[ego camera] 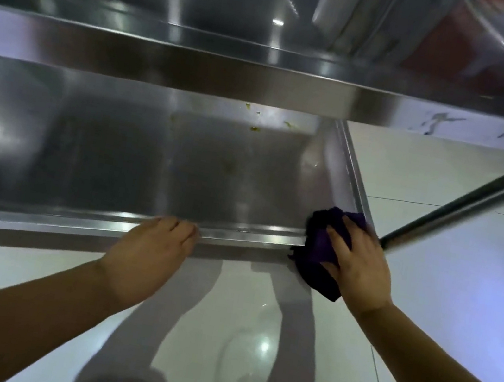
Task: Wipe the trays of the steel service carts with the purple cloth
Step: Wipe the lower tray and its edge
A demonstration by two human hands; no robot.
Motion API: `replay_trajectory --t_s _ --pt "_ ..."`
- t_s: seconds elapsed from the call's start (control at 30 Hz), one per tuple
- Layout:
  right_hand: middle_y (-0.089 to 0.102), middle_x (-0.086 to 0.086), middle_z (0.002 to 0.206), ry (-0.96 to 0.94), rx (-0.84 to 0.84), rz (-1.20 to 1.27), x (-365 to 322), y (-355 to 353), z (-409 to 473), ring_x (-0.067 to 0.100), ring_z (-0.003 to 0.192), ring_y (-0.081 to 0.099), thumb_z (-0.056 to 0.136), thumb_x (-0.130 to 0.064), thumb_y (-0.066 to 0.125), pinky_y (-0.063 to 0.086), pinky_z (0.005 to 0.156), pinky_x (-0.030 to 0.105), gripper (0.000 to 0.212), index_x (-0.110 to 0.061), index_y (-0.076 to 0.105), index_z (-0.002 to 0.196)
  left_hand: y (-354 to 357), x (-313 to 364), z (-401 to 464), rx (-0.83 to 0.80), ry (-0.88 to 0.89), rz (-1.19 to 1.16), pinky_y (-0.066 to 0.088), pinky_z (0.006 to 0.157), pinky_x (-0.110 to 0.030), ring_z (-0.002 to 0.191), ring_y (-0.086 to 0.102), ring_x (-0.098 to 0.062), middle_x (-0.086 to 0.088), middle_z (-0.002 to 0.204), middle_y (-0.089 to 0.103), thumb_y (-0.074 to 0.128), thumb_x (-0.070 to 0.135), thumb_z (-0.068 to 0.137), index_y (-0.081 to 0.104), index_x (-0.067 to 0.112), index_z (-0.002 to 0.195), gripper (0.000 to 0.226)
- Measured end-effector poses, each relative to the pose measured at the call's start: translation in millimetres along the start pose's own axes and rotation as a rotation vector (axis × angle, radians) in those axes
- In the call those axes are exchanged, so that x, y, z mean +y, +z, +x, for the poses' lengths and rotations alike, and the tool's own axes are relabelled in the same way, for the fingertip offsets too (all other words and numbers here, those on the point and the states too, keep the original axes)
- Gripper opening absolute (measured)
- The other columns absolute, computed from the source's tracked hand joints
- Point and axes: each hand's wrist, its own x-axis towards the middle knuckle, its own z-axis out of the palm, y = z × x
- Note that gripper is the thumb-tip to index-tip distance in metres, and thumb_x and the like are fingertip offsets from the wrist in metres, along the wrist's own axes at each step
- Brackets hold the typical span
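We look down at the lower tray point(156, 155) of a shiny steel service cart, a shallow rectangular pan with a raised rim, and we take this tray as our landmark. Our right hand point(357, 258) sits at the tray's near right corner, its fingers spread flat over a crumpled dark purple cloth point(320, 252) and its thumb tucked along the cloth's near side; the grip is closed on the cloth, pressing it against the corner. The cloth drapes over the rim there, part of it inside the tray and part hanging down outside the near edge. Our left hand point(152, 247) rests on the tray's near rim, left of the cloth and well apart from it, with its fingers curled over the edge, so its grip is closed on the rim. Small yellow-green food specks point(256, 129) lie on the tray's floor toward its far side, partly shaded. Above the tray runs the broad steel upper shelf point(198, 65) of the same cart, reflecting ceiling lights. To the right of the tray a round steel bar point(475, 201) slants across glossy white floor tiles point(422, 319), and the same tiles show below the tray's near edge, between our forearms.
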Motion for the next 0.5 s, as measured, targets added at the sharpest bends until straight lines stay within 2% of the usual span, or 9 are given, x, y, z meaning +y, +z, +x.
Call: replay_trajectory --t_s 0.1,0.2,0.3,0.4,0.5 --pt "0.057 0.022 0.127 0.095 0.041 0.072 -15.7 3.2 -2.3 0.040 0.119 0.046 0.072 -0.019 0.083 0.042 0.102 0.056 0.058 -0.004 0.060 0.123 11.3 6.0 -7.1 -0.006 -0.113 -0.008 0.054 0.052 -0.028 0.066 0.068 -0.022 -0.008 0.084 0.071 0.091 0.005 0.020 0.075 0.005 0.096 0.078" --pt "0.056 0.020 0.131 0.228 0.053 0.162 -56.8 2.9 1.3 0.040 0.123 0.044 0.068 -0.015 0.082 0.032 0.111 0.055 0.060 -0.007 0.061 0.124 24.4 12.2 -13.9 0.026 -0.191 -0.054 0.056 0.057 -0.031 0.077 0.070 -0.026 -0.009 0.093 0.072 0.091 0.002 0.023 0.073 0.004 0.104 0.083" --pt "0.054 0.016 0.135 0.105 -0.021 0.228 -116.1 1.2 20.8 0.034 0.124 0.047 0.064 -0.024 0.071 0.020 0.117 0.042 0.065 -0.013 0.060 0.127 31.6 16.4 -16.2 0.101 -0.202 -0.078 0.057 0.064 -0.032 0.091 0.063 -0.027 -0.009 0.098 0.071 0.081 -0.002 0.041 0.071 0.002 0.109 0.068" --pt "0.051 0.013 0.140 -0.001 -0.126 0.303 -175.2 -0.3 41.9 0.031 0.129 0.046 0.069 -0.026 0.065 0.019 0.119 0.040 0.065 -0.017 0.056 0.132 36.6 11.6 -19.0 0.144 -0.170 -0.127 0.054 0.072 -0.028 0.093 0.046 -0.019 -0.006 0.098 0.067 0.060 0.001 0.059 0.070 0.006 0.109 0.052" --pt "0.048 0.010 0.143 -0.060 -0.192 0.341 -187.0 0.5 49.3 0.027 0.134 0.043 0.078 -0.025 0.057 0.018 0.119 0.040 0.057 -0.019 0.055 0.134 37.8 2.5 -21.9 0.136 -0.147 -0.153 0.053 0.071 -0.028 0.090 0.044 -0.017 -0.005 0.097 0.066 0.066 0.006 0.060 0.070 0.008 0.108 0.048"
